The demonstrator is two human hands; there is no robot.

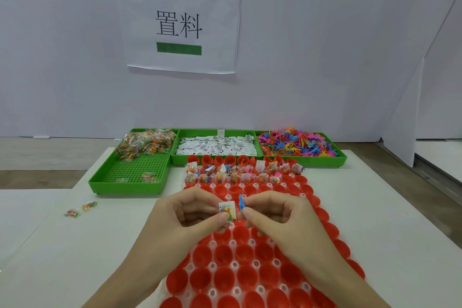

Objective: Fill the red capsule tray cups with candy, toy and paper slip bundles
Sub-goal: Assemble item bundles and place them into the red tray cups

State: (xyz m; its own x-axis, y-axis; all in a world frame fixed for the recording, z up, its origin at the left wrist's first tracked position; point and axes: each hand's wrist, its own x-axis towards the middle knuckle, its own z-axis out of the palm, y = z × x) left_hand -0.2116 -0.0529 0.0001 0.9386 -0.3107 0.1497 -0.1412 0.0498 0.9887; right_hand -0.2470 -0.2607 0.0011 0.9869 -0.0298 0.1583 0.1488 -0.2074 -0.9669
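The left hand (185, 215) pinches a candy packet with a paper slip (227, 211) between thumb and forefinger, and just beside it the right hand (277, 215) pinches a small blue toy (241, 203) at its fingertips. Both hover over the red capsule tray (250, 257), whose cups beneath the fingers hold nothing. Beyond the fingertips, two rows of cups hold filled bundles (240, 174). Farther still sit three green trays: candy (143, 144), slips (216, 146), toys (297, 144).

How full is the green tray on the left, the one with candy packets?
Mostly empty. The left green tray holds candy packets heaped at its far end; its perforated floor is otherwise bare except a few near packets.
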